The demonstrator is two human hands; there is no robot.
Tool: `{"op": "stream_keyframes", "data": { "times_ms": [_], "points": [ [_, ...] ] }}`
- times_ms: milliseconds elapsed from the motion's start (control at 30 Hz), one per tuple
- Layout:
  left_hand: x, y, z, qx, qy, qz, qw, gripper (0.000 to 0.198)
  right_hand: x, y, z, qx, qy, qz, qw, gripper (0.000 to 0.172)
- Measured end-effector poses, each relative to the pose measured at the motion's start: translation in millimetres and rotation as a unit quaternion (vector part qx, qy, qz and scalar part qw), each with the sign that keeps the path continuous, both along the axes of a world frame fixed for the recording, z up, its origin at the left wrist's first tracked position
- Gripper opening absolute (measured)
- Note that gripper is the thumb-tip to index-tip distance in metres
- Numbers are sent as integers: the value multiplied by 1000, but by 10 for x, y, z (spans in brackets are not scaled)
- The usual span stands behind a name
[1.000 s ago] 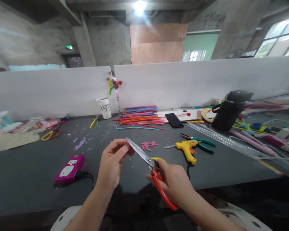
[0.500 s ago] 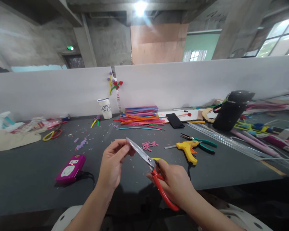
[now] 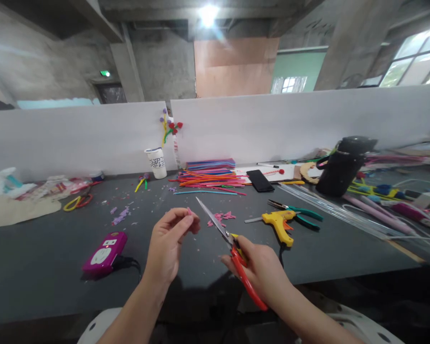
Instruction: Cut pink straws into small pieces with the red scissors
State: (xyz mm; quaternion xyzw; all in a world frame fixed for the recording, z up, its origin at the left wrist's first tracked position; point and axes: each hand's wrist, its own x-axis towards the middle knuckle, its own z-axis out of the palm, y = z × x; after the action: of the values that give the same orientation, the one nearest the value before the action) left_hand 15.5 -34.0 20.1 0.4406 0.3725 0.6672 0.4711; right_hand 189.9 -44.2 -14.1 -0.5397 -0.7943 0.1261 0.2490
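Note:
My left hand (image 3: 170, 241) pinches a small pink pipe cleaner piece (image 3: 189, 210) between thumb and forefinger; only its tip shows. My right hand (image 3: 261, 267) is wrapped round the red and yellow handles of a pair of scissors (image 3: 215, 219). The blades look closed and point up and left, a little apart from the left fingertips. Behind the blades lies a small pile of cut pink pieces (image 3: 226, 216) on the dark table (image 3: 186, 296). Farther back rests a bundle of pipe cleaners (image 3: 211, 177) in orange, pink, red and blue.
A yellow glue gun (image 3: 279, 227), teal-handled pliers (image 3: 304, 215), a phone (image 3: 260, 180) and a black flask (image 3: 346, 167) stand or lie to the right. To the left are a purple box (image 3: 105, 253) with a cable, purple scraps (image 3: 121, 215) and a second pair of scissors (image 3: 78, 202). A white cup (image 3: 156, 163) stands behind.
The scissors have moved slightly right, away from my left fingertips, and their handles have come closer together. A pink tip now shows above my left fingers.

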Motion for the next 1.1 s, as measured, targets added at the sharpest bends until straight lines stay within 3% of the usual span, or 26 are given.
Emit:
{"op": "stream_keyframes", "data": {
  "times_ms": [267, 367, 433, 500, 533, 633, 733, 933, 1100],
  "points": [
    [15, 18, -11, -4, 52, 8, 999, 7, 23, 82, -29, 2, 21, -10, 1000, 31],
    [-7, 102, -86, -12, 152, 10, 988, 11, 62, 183, -19, -1, 30, -42, 999, 32],
    [-20, 190, -187, -27, 298, -1, 954, 11, 103, 282, -5, -6, 29, -66, 997, 33],
    [-19, 294, -315, -41, 477, -22, 878, 9, 147, 395, 3, 0, 23, -103, 994, 33],
    [-12, 349, -381, -50, 500, -14, 865, 9, 167, 451, 2, -7, 19, -120, 993, 33],
    [35, 511, -538, -57, 528, 2, 847, 10, 207, 595, -27, -18, 26, -143, 989, 34],
    [77, 653, -593, -54, 536, 22, 842, 14, 208, 672, -71, -26, 36, -140, 989, 35],
    [-116, 751, -537, -53, 536, 74, 840, 32, 212, 708, -114, -43, 50, -117, 991, 33],
    [-437, 692, -490, -62, 549, 121, 825, 27, 287, 704, -92, -48, 36, -103, 993, 24]
  ]
}}
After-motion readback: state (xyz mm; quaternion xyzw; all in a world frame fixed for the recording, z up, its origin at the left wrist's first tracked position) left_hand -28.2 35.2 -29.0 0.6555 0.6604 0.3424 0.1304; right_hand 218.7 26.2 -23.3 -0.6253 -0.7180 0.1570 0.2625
